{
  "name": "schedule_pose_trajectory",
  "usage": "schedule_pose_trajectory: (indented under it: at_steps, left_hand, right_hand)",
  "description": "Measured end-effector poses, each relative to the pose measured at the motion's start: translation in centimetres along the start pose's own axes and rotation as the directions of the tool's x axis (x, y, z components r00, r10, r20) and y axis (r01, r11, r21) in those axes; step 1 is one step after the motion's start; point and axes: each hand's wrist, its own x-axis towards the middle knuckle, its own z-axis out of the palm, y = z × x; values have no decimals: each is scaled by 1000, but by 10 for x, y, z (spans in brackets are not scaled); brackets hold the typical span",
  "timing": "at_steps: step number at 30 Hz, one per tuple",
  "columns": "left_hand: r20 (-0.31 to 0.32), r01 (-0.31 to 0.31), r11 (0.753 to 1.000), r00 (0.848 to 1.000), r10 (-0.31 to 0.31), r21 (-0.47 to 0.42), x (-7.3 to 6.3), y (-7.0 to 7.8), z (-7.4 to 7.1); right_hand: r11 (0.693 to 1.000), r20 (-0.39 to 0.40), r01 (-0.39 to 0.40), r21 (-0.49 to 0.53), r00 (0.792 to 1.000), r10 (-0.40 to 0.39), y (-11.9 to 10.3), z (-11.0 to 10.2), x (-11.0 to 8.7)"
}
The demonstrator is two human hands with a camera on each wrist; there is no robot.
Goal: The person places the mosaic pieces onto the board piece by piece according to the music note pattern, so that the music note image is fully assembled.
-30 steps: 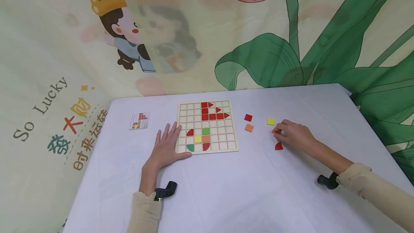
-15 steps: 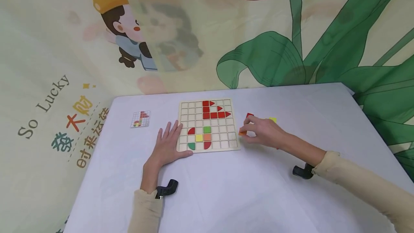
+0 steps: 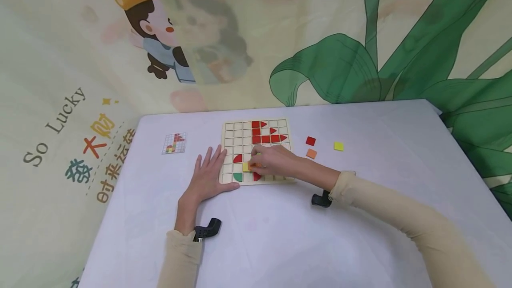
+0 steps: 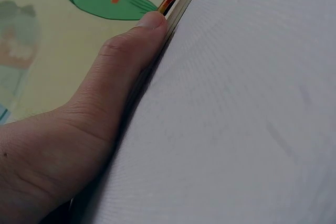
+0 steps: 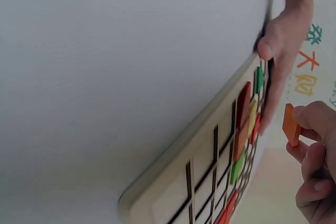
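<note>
My right hand [image 3: 276, 160] is over the lower middle of a wooden grid board [image 3: 236, 133], pinching an orange square tile [image 5: 291, 125] between thumb and fingers. The right wrist view shows that tile held tilted, apart from the board. My left hand [image 3: 206, 177] lies along the board's left side with fingers spread, its thumb [image 4: 152, 20] at the front edge. On the board, red tiles [image 3: 256, 131] form a shape near the top. Lower down are a red quarter-round tile [image 3: 238, 158], a green quarter-round tile [image 3: 238, 177] and a green square [image 5: 238, 169]; my right hand partly hides this group.
Right of the board lie a red square tile [image 3: 310, 141], an orange square tile [image 3: 311, 154] and a yellow square tile [image 3: 338, 146]. A small printed pattern card [image 3: 174, 143] lies at the left on the white cloth [image 3: 264, 234]. A patterned curtain [image 3: 320, 70] hangs behind.
My right hand has picked up an orange tile at the right and carried it left over the board. The right sleeve now covers where a red quarter-round tile lay. The left hand stays put.
</note>
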Motion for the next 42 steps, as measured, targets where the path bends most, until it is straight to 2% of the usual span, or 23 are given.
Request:
schedule_pose_trajectory:
  at_steps: [4, 12, 19, 25, 28, 32, 37, 42]
  left_hand:
    - [-3, -2, 1000, 1000, 1, -6, 1, 1, 0]
    - [10, -5, 1000, 1000, 5, 4, -1, 2, 0]
    - [5, -16, 1000, 1000, 16, 0, -1, 2, -1]
    - [-5, -23, 1000, 1000, 23, 7, 0, 2, 0]
    - [-9, -22, 1000, 1000, 22, 6, -1, 3, 1]
    - [-3, -17, 1000, 1000, 17, -5, -1, 4, 2]
    - [5, 3, 1000, 1000, -3, 8, -1, 3, 4]
    - [-15, -6, 1000, 1000, 6, 9, -1, -1, 3]
  right_hand:
    - [999, 57, 25, -31, 998, -24, -6, 10, 17]
    - [999, 134, 1, -52, 991, 6, -13, 22, 38]
    - [999, 167, -40, -25, 985, 44, -16, 25, 46]
    - [995, 209, -97, 17, 974, 91, -21, 22, 44]
    - [996, 220, -92, -7, 971, 91, -24, 20, 38]
    - [994, 177, -102, -27, 979, 105, -26, 17, 20]
    - [990, 122, -139, 8, 983, 137, -19, 11, -20]
    - [977, 57, -210, 42, 977, 207, 3, 4, -61]
